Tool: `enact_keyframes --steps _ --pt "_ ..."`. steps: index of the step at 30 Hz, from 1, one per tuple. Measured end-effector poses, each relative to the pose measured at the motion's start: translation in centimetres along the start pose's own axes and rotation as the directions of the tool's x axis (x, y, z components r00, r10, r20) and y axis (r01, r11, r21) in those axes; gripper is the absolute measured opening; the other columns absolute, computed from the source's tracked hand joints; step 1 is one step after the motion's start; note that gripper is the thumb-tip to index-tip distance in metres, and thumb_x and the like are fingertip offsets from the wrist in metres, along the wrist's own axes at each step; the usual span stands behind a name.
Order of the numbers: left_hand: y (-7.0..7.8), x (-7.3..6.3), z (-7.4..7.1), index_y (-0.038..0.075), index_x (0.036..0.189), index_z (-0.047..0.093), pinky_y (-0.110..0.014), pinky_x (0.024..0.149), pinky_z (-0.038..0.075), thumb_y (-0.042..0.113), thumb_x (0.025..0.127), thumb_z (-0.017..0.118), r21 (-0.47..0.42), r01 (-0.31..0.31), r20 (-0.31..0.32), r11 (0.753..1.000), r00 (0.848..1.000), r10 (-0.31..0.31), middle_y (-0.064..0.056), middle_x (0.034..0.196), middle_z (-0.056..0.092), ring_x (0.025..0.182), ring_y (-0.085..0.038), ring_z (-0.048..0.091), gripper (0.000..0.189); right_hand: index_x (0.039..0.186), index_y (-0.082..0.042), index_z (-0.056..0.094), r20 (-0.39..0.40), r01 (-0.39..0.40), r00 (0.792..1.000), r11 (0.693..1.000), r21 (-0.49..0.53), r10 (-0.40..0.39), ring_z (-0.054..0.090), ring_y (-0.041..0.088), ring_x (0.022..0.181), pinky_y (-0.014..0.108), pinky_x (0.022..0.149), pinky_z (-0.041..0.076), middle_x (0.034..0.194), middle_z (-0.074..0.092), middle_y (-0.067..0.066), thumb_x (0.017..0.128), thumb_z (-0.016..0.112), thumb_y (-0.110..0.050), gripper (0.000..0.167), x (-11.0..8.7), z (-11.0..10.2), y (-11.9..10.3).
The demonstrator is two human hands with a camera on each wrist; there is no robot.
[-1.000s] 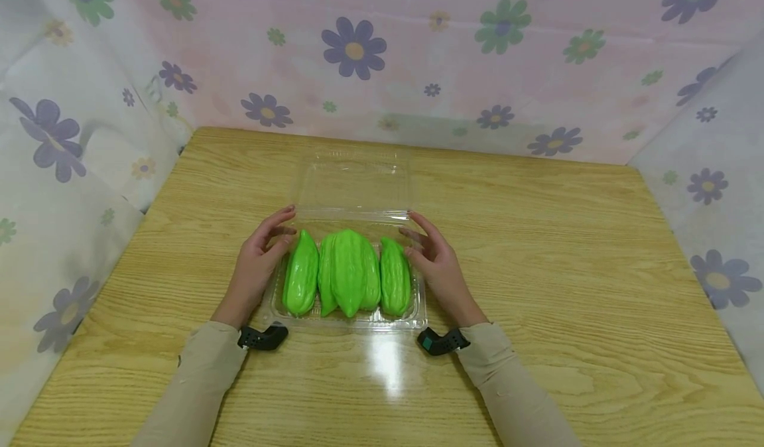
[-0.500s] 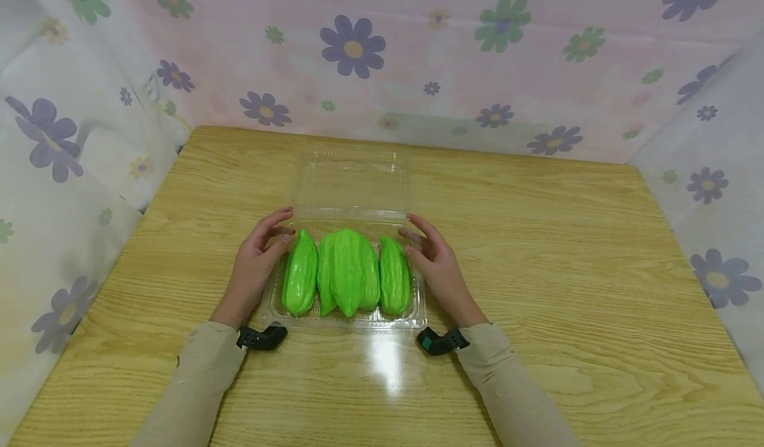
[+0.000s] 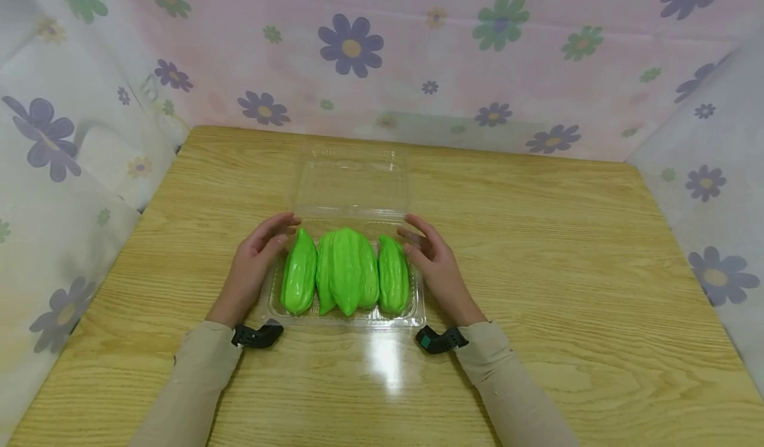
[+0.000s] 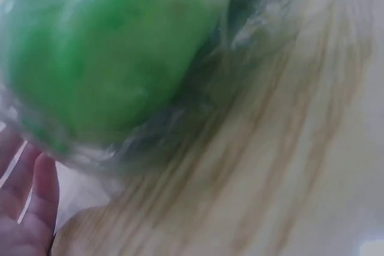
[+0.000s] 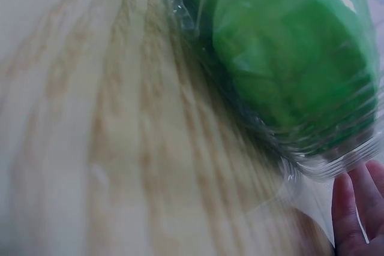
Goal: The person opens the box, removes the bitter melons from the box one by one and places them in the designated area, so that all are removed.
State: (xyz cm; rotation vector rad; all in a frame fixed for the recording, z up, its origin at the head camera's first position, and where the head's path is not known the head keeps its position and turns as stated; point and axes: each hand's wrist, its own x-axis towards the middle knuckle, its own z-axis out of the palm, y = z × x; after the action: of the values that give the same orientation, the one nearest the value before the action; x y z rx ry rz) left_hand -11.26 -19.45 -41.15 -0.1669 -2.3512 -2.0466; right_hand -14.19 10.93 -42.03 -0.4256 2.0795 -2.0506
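Note:
A clear plastic clamshell box (image 3: 346, 323) sits on the table, its lid (image 3: 352, 185) folded back flat behind it. Inside lie several glossy bright green ridged pieces with pointed ends, like bitter melons: one on the left (image 3: 300, 274), one on the right (image 3: 394, 278), a bulky group in the middle (image 3: 347, 271). My left hand (image 3: 253, 258) is at the box's left side, fingers extended near its back corner. At the right side my right hand (image 3: 436, 261) has extended fingertips against the wall. In the right wrist view, those fingertips (image 5: 345, 202) meet the ribbed plastic.
The wood-grain table (image 3: 567, 268) stretches out around the box. A flowered curtain (image 3: 418, 49) hangs along the back and both sides. Each wrist wears a black band (image 3: 256, 335), below a beige sleeve (image 3: 193, 374).
My left hand's fingers have shifted slightly down and inward at the box's back left corner. The right hand, the box and the green pieces stay almost as they were.

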Motion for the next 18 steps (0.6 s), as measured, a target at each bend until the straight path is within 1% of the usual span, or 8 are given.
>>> enact_keyframes --steps 3,5,8,10,13,16,18 --pt "0.2 -0.1 -0.3 0.009 0.134 0.038 -0.030 0.097 0.032 0.010 0.093 0.045 0.035 -0.024 0.071 0.999 0.997 0.022 -0.007 0.132 0.043 0.120 -0.026 0.040 0.042 0.138 -0.011 0.031 -0.003 0.003 1.000 1.000 -0.004 -0.003 0.040 0.024 0.122 0.034 0.093 0.039 0.133 0.041 0.019 0.092 0.047 -0.009 0.049 -0.1 0.1 -0.2" --pt "0.3 0.0 -0.4 0.009 0.136 0.036 -0.032 0.098 0.031 0.004 0.092 0.045 0.039 -0.034 0.112 0.999 0.993 0.029 -0.007 0.134 0.041 0.121 -0.026 0.038 0.045 0.138 -0.012 0.032 -0.009 0.004 1.000 1.000 -0.006 -0.004 0.040 0.024 0.122 0.034 0.094 0.038 0.133 0.040 0.018 0.092 0.048 -0.011 0.048 -0.1 0.1 -0.3" --pt "0.4 0.0 -0.6 0.010 0.137 0.034 -0.037 0.099 0.029 -0.002 0.091 0.043 0.032 -0.038 0.149 0.999 0.988 0.033 -0.009 0.136 0.038 0.122 -0.027 0.036 0.049 0.138 -0.013 0.032 -0.012 0.007 1.000 1.000 0.000 -0.007 0.040 0.023 0.122 0.035 0.095 0.037 0.135 0.039 0.016 0.092 0.049 -0.014 0.048 -0.1 0.1 -0.4" --pt "0.4 0.0 -0.6 0.011 0.137 0.035 -0.040 0.100 0.027 -0.002 0.091 0.043 0.030 -0.032 0.144 0.999 0.989 0.027 -0.010 0.137 0.037 0.123 -0.026 0.036 0.048 0.137 -0.014 0.033 -0.016 0.008 1.000 1.000 0.006 -0.008 0.040 0.024 0.121 0.035 0.095 0.037 0.135 0.038 0.016 0.092 0.050 -0.017 0.048 -0.1 -0.1 -0.4" --pt "0.4 0.0 -0.5 0.010 0.136 0.036 -0.044 0.101 0.024 0.002 0.092 0.044 0.010 -0.015 0.115 1.000 0.993 0.013 -0.010 0.136 0.038 0.124 -0.026 0.035 0.045 0.137 -0.015 0.034 -0.038 0.012 0.999 1.000 -0.001 -0.012 0.040 0.024 0.121 0.035 0.094 0.038 0.137 0.035 0.014 0.092 0.050 -0.018 0.047 0.0 -0.4 -0.5" --pt "0.3 0.0 -0.4 0.010 0.135 0.036 -0.045 0.102 0.022 0.006 0.092 0.045 -0.006 0.004 0.081 1.000 0.997 -0.004 -0.007 0.136 0.038 0.124 -0.024 0.035 0.044 0.135 -0.012 0.035 -0.095 0.018 0.995 1.000 -0.019 -0.020 0.040 0.027 0.120 0.035 0.093 0.039 0.136 0.035 0.015 0.092 0.049 -0.015 0.045 0.1 -0.9 -0.8" --pt "0.2 -0.1 -0.4 0.010 0.135 0.036 -0.043 0.102 0.023 0.007 0.093 0.046 -0.013 0.011 0.062 1.000 0.998 -0.010 -0.005 0.137 0.038 0.124 -0.022 0.034 0.044 0.134 -0.009 0.037 -0.141 0.024 0.990 1.000 -0.012 -0.026 0.041 0.030 0.119 0.039 0.092 0.040 0.135 0.036 0.017 0.093 0.048 -0.012 0.043 0.2 -1.1 -1.3"
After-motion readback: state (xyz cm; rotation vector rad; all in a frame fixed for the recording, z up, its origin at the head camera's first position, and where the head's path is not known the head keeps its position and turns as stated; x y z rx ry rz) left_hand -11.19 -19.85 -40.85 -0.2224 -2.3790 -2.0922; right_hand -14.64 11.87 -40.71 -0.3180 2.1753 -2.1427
